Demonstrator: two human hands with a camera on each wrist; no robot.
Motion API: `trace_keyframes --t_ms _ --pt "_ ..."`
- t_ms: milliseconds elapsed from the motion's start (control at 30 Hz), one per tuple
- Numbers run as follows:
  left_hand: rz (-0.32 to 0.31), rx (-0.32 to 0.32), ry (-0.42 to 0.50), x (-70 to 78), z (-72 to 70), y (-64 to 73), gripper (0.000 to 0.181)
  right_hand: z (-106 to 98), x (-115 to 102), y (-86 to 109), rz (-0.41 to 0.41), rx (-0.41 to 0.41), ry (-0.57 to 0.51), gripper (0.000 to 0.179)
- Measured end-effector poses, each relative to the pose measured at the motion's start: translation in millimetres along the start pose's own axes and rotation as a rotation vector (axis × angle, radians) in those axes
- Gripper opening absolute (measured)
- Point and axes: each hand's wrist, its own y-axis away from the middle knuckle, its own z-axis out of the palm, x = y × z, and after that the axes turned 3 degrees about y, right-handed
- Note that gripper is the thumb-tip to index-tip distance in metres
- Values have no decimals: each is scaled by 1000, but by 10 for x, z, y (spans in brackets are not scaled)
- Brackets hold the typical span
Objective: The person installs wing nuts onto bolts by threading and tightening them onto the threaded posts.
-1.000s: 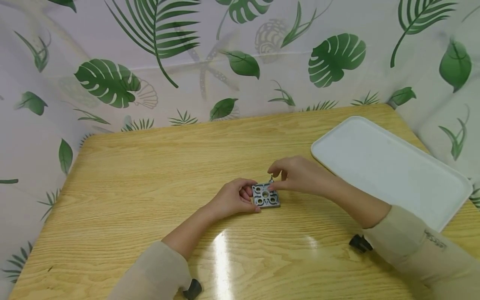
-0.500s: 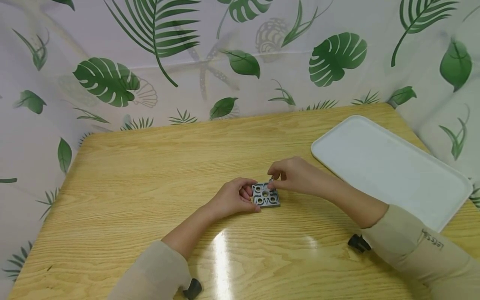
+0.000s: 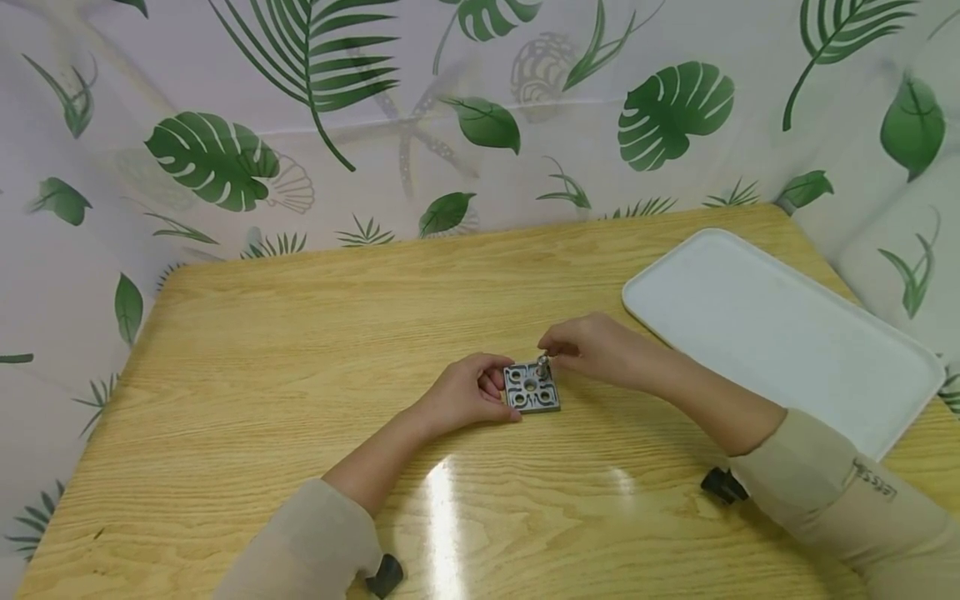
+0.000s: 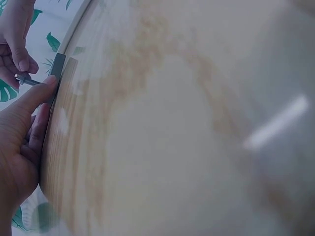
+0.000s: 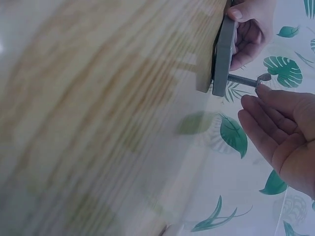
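Left hand (image 3: 465, 396) grips metal plate (image 5: 224, 56) by its edges; right hand (image 3: 600, 348), fingers loose, thumb touching bolt (image 5: 242, 80); off-axis push could tilt or jam it.

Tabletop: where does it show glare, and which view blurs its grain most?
Head view: bright streak on the tabletop, fainter patch to its right; left wrist view: slanted glare, grain most blurred; right wrist view: bright spot at left edge.

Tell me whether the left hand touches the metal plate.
Touching: in the head view, the left hand has its thumb against the metal plate.
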Motion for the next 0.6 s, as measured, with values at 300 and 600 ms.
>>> trace_keyframes --t_ms 300,600 --pt "2 -1 -1 3 6 9 70 14 11 26 -42 72 66 10" --pt "12 7 -4 -24 14 -3 70 38 13 69 7 59 97 4"
